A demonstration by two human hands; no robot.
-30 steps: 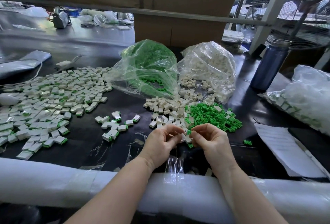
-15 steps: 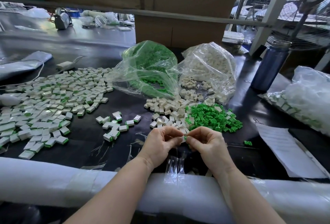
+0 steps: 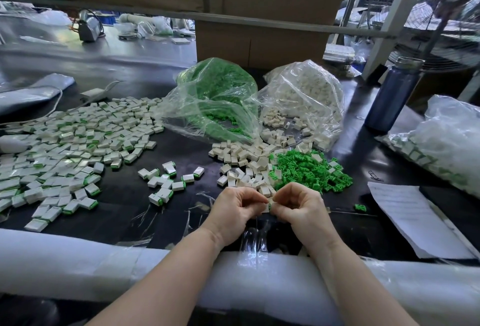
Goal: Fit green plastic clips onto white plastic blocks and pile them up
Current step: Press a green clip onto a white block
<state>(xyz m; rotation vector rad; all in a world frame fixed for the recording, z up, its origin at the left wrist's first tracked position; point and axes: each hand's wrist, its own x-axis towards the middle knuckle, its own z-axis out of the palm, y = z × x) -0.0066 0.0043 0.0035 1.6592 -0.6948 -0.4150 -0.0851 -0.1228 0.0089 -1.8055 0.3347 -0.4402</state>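
Observation:
My left hand [image 3: 235, 212] and my right hand [image 3: 298, 211] meet at the table's near edge, fingers curled. Between their fingertips they pinch one small white block [image 3: 265, 207] with a green clip [image 3: 270, 205] at its right end. Just beyond the hands lies a loose heap of white blocks [image 3: 244, 159], and a heap of green clips [image 3: 309, 171] lies to its right. A wide spread of finished blocks with green ends [image 3: 67, 149] covers the left of the table. A small group of finished blocks [image 3: 166, 182] lies between.
Two open plastic bags stand at the back, one of green clips [image 3: 218, 97], one of white blocks [image 3: 304, 97]. A blue bottle [image 3: 389, 97], a filled bag [image 3: 446, 143] and a paper sheet [image 3: 410, 219] are on the right. White foam padding [image 3: 104, 268] lines the near edge.
The two hands have stayed together at the same spot, with the fingertips closing tighter on the block and clip. The view has shifted slightly.

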